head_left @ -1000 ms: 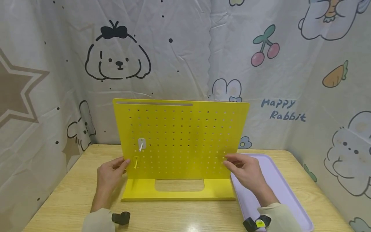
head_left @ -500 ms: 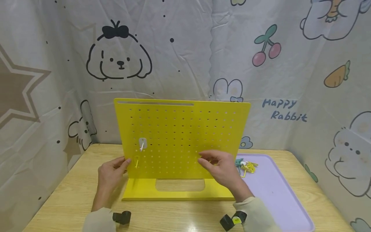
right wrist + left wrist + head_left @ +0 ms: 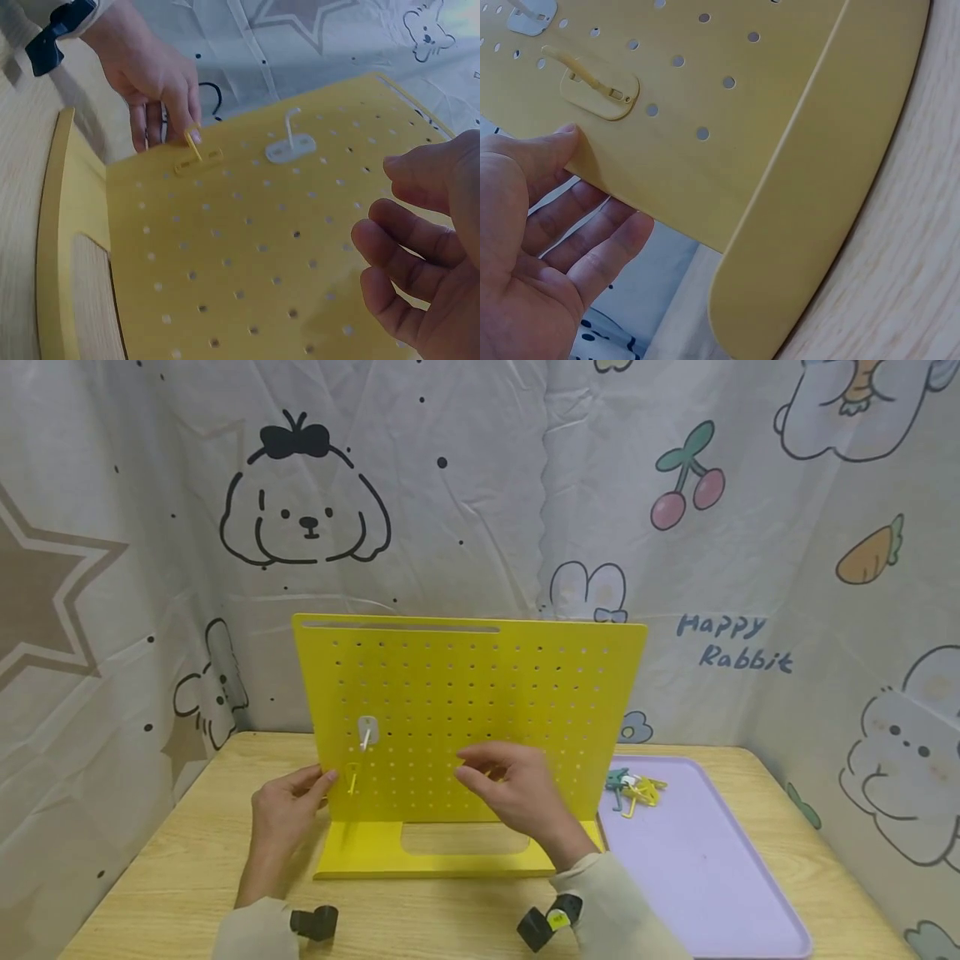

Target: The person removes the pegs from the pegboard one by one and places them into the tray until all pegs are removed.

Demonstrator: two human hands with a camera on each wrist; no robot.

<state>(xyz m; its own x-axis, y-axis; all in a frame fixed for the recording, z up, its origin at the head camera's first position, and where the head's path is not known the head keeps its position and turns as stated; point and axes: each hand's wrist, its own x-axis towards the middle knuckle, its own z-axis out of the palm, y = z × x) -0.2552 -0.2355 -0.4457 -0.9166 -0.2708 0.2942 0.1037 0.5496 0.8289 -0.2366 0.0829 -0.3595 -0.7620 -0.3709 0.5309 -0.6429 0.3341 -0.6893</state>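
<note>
Lilac tray w/ clips on wooden table; cartoon curtain behind.

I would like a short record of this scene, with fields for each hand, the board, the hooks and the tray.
left hand: holds the left edge of the board, thumb on the front
right hand: in front of the board, fingers loosely curled; nothing seen in it
pegboard: yellow, upright on its base
hooks: white hook above yellow hook, both mounted
tray: lilac, with loose hooks
</note>
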